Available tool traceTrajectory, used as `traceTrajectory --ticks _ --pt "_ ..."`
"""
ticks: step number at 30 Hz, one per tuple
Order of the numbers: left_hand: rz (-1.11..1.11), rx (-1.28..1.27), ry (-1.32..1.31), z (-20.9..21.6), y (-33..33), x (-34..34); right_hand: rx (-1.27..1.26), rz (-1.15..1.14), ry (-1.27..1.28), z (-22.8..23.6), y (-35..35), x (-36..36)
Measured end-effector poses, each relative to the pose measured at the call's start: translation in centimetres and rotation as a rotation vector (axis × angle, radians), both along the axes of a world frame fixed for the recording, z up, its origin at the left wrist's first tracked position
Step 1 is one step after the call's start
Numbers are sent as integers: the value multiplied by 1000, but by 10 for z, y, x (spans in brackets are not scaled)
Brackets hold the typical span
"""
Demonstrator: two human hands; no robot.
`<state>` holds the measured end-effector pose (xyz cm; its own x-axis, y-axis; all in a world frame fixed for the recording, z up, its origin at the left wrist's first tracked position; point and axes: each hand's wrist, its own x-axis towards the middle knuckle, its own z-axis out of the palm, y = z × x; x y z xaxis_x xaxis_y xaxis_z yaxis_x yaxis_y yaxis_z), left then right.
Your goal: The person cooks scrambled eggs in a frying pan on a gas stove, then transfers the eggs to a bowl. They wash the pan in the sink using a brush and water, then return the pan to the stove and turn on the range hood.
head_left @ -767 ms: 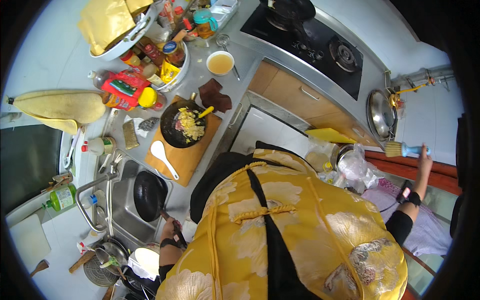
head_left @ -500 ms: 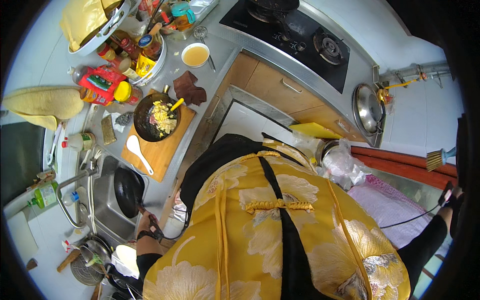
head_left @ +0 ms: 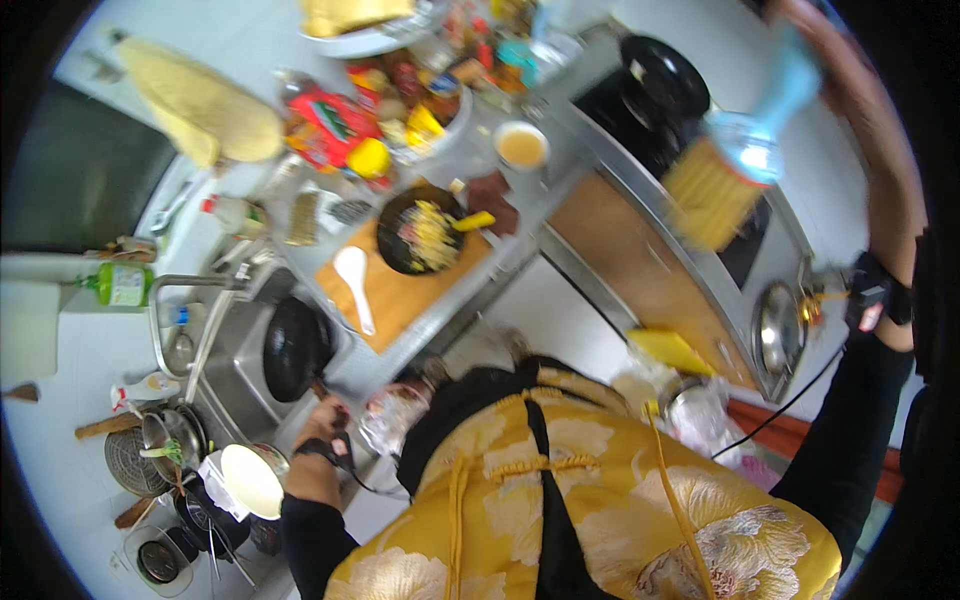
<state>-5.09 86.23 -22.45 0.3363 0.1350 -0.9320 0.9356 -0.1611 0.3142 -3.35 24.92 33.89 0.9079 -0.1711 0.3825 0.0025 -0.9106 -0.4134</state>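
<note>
My left hand point(head_left: 323, 422) is closed round the handle of a black wok point(head_left: 295, 350), which sits tilted in the steel sink point(head_left: 232, 350). High at the right, my right hand point(head_left: 835, 60) grips a scrub brush point(head_left: 728, 185) with a light-blue handle and tan bristles pointing down. The brush is blurred and appears in front of the stove. A curved tap point(head_left: 165, 290) arches over the sink. Beside the sink, a wooden cutting board point(head_left: 400, 318) carries a white spoon point(head_left: 352, 282) and a small black pan point(head_left: 392, 240) of chopped yellow and pink food.
A bowl of pale liquid point(head_left: 521, 146), bottles and a brown cloth point(head_left: 490, 200) crowd the counter. Another black pan point(head_left: 668, 75) stands on the stove. Pots and a cream bowl point(head_left: 255, 480) are at lower left. A steel lid point(head_left: 778, 330) leans at the right.
My right hand has risen from the right edge, bringing the brush up and inward. My left hand still holds the wok handle. The whole view has shifted and turned.
</note>
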Motion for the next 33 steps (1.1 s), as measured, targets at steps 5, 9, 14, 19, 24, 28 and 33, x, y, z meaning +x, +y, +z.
traceTrajectory --ticks 5,9,14,19,24,28,33 --pt "97 -287 -12 -35 16 -16 157 681 -30 -37 211 153" --pt "153 -349 -105 -22 13 -24 105 642 31 -48 386 239" --pt "260 -465 -25 -6 13 -26 156 705 150 -69 511 301" --pt "278 -595 -72 -12 25 -30 159 654 254 -71 548 371" --pt "313 -544 -169 -7 38 -37 128 583 175 -70 547 428" --pt "268 -571 -197 9 50 -42 131 561 123 -78 557 464" --pt "299 -530 -232 26 53 -42 146 494 91 -93 573 499"
